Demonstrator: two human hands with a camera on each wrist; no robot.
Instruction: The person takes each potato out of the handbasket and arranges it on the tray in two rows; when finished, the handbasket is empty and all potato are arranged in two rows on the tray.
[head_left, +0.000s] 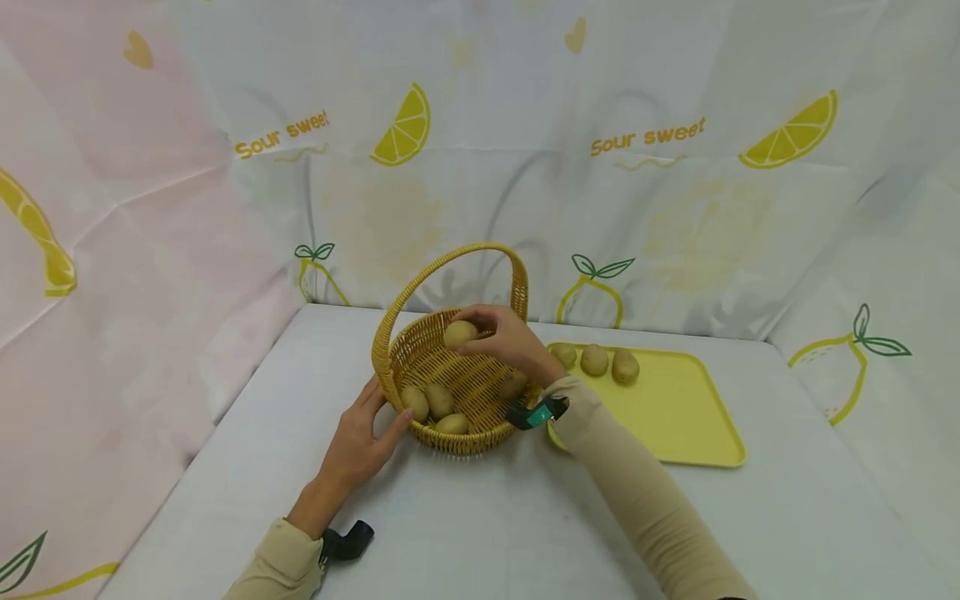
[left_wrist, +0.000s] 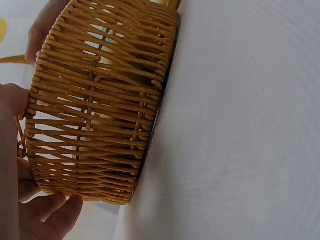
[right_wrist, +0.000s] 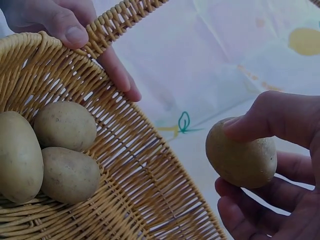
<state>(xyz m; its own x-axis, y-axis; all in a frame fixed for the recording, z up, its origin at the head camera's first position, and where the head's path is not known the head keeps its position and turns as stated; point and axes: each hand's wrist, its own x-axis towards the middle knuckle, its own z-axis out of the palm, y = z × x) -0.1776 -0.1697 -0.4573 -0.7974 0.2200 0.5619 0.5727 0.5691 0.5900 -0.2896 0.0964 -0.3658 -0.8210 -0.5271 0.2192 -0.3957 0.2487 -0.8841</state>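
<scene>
My right hand [head_left: 506, 340] pinches a potato [right_wrist: 241, 153] between thumb and fingers, above the far part of the wicker basket [head_left: 480, 392]. With the thumb over the rim and the fingers along the outside wall, my left hand [head_left: 357, 442] grips the basket's left side near the handle base. Inside the basket, three potatoes [head_left: 440, 401] lie together at the front left. Another potato [head_left: 513, 384] rests at the right, beneath my right forearm. In the left wrist view, the woven wall [left_wrist: 100, 110] hides most of the basket's contents.
Right of the basket, a yellow tray [head_left: 678, 408] lies on the white table [head_left: 480, 533], with three potatoes [head_left: 595, 360] along its far left edge. The basket's tall arched handle [head_left: 450, 258] rises beside my right hand. A lemon-print cloth [head_left: 480, 192] stands behind the table.
</scene>
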